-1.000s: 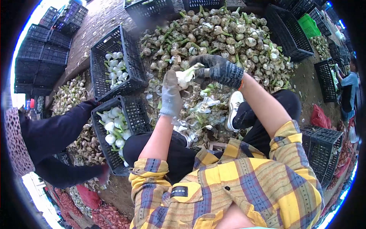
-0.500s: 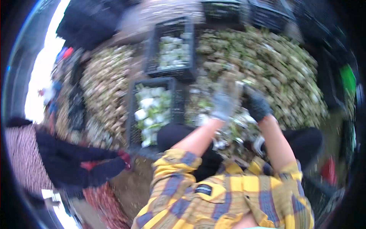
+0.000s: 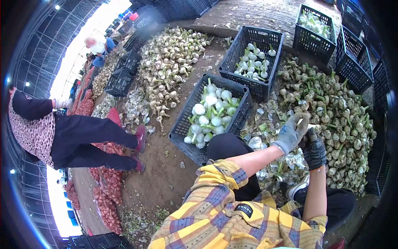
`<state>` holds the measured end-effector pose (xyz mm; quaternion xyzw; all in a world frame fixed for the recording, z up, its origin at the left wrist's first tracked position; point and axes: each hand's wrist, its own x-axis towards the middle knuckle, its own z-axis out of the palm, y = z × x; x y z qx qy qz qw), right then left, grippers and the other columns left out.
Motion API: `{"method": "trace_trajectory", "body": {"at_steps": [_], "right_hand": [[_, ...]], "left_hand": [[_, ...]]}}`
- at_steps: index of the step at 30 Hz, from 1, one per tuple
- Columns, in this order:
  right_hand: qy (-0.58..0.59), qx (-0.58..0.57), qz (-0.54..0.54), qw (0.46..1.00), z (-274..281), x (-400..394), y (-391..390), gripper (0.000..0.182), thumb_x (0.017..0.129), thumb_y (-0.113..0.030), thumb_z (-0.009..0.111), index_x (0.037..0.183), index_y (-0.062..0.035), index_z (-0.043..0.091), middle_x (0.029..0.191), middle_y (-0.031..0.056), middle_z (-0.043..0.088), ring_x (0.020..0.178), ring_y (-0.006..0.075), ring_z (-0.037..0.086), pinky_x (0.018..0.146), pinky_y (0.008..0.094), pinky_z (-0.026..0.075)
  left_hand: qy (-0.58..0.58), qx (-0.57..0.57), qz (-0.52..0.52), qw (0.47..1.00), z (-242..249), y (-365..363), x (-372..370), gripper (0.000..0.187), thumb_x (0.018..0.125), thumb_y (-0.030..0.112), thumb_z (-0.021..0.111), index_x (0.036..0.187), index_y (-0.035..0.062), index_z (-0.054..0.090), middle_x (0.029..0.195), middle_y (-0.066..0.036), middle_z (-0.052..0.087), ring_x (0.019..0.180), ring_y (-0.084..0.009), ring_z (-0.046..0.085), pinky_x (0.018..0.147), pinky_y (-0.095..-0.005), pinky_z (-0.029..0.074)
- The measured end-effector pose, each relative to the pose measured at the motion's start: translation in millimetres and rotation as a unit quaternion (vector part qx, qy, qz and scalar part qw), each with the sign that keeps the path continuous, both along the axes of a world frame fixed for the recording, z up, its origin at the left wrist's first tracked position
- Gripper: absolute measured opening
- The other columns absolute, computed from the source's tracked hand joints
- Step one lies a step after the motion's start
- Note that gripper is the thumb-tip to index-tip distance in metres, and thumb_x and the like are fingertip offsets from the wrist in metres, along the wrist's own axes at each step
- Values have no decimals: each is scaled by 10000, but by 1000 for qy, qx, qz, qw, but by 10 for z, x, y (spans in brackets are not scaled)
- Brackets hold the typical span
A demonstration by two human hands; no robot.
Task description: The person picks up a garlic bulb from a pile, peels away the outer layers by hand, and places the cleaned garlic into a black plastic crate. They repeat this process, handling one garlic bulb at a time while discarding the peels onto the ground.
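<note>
My left hand (image 3: 291, 133), in a grey glove, is raised over the near edge of a heap of untrimmed garlic (image 3: 331, 124), its fingers curled closed. Close beside it, my right hand (image 3: 314, 150) in a dark glove is also closed. A small pale piece (image 3: 315, 128) shows between the fingertips of both hands; what exactly each one grips is hidden. Loose peelings (image 3: 265, 137) lie below the hands. White peeled bulbs with green stems (image 3: 211, 108) fill part of a black crate (image 3: 186, 145) by my knee.
A second crate (image 3: 232, 68) of white bulbs stands beyond, a third (image 3: 315, 45) at the upper right. Another garlic heap (image 3: 170, 58) lies at upper left. A person in dark trousers (image 3: 91, 130) stands at left near red net sacks (image 3: 110, 195); another person (image 3: 99, 47) is farther back.
The view has turned, so the crates and heaps appear shifted and tilted, and blur has lessened. My hands now appear farther right and lower; the standing person shows more fully.
</note>
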<state>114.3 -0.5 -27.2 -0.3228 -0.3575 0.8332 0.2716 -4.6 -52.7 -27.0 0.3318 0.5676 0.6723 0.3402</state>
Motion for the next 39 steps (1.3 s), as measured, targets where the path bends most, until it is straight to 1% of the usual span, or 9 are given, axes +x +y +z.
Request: {"method": "trace_trajectory", "body": {"at_steps": [11,13,15,19,22,24,25,31,39], "right_hand": [[8,14,-3,1000,-52,82,-29,226,868,-258,552,904,-35,557,772,45,559,676,147,563,612,280,490],[-146,340,4,929,-190,70,-12,235,871,-248,545,940,-24,561,801,55,576,688,148,572,613,281,492],[-65,67,-13,996,-171,45,-12,257,883,-226,518,994,1,564,859,80,604,696,155,590,622,284,497],[-84,74,11,994,-92,14,-22,239,898,-205,486,993,0,565,874,88,612,709,162,600,628,299,509],[-315,588,97,739,-238,53,117,220,894,-198,502,999,-16,568,857,92,616,715,161,604,612,297,514],[-168,262,11,950,-70,-90,18,214,881,-185,537,1007,-15,567,780,80,618,620,145,593,539,289,510],[-191,193,41,962,131,-103,38,224,876,-191,550,1011,-12,566,765,75,616,595,139,585,524,286,509],[-191,213,98,953,524,-274,41,366,861,-197,576,1166,0,527,800,70,612,549,108,551,501,263,503],[-151,278,237,919,808,-249,-60,287,873,-142,542,1122,-2,561,866,54,624,634,93,571,541,250,488]], "left_hand": [[-97,12,-41,994,-162,60,25,221,917,216,516,1074,62,496,985,1,544,898,-52,482,799,-197,403],[-74,-29,-22,997,-228,64,7,237,918,225,516,1087,60,493,998,-3,545,907,-58,483,807,-199,402],[-47,-62,6,997,-289,72,11,279,916,251,520,1111,55,485,1020,-14,546,923,-69,482,812,-204,399],[-118,-58,-38,991,-112,19,-61,354,890,298,561,1136,60,472,1005,-24,527,906,-87,467,794,-221,400],[-26,-105,-57,993,249,-110,-32,389,865,277,604,1154,70,447,994,-35,515,901,-98,460,788,-223,399],[-103,-37,-42,993,-25,-39,-58,408,834,245,644,1136,73,429,997,-51,523,860,-114,499,767,-237,425],[-162,-31,-39,985,-126,-19,-101,409,828,237,650,1129,73,427,1001,-54,526,845,-118,512,754,-241,436],[-350,-108,89,926,398,-165,-633,418,833,522,535,916,113,525,657,-7,521,491,-86,508,459,-241,450],[-444,144,190,864,977,-727,-1682,454,838,504,505,962,67,523,704,-59,552,578,-158,576,438,-227,494]]}}
